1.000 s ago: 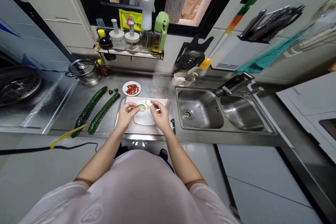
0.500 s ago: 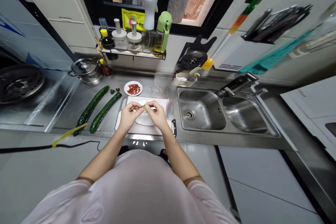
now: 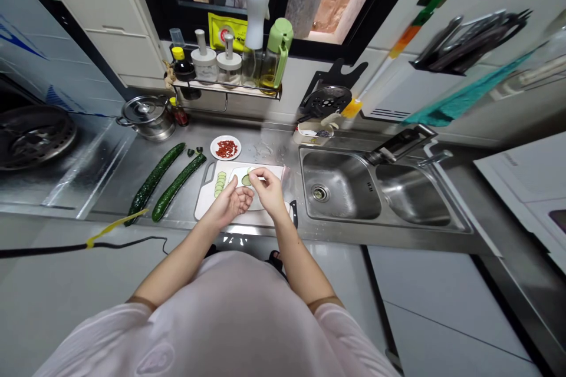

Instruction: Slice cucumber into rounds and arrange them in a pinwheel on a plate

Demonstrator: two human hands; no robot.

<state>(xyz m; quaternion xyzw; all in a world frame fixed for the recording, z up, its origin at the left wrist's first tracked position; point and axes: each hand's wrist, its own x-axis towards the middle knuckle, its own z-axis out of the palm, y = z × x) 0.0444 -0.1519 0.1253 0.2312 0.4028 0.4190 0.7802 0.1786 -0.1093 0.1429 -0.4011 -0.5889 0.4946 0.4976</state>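
Observation:
Between the thumb and fingers of my right hand (image 3: 267, 189) is a thin round cucumber slice (image 3: 246, 180), held above a white plate (image 3: 236, 172) that my hands partly cover. My left hand (image 3: 232, 203) is turned palm up beside it, fingers loosely curled and apart, with nothing in it. Under both hands lies a white cutting board (image 3: 204, 200). A row of overlapping cucumber slices (image 3: 220, 184) rests on its left part. At the board's right edge shows the black handle of a knife (image 3: 294, 213); its blade is mostly hidden.
Two long cucumbers (image 3: 179, 187) and small dark cut ends (image 3: 194, 151) lie to the left. Behind the board stands a plate of chopped red pieces (image 3: 226, 148). A double sink (image 3: 340, 185) is at the right, a lidded pot (image 3: 148, 118) at the back left.
Both hands were pinching the slice together. My left hand has let go and turned palm up, moving slightly right and nearer. My right hand keeps the slice, and the row of slices is uncovered.

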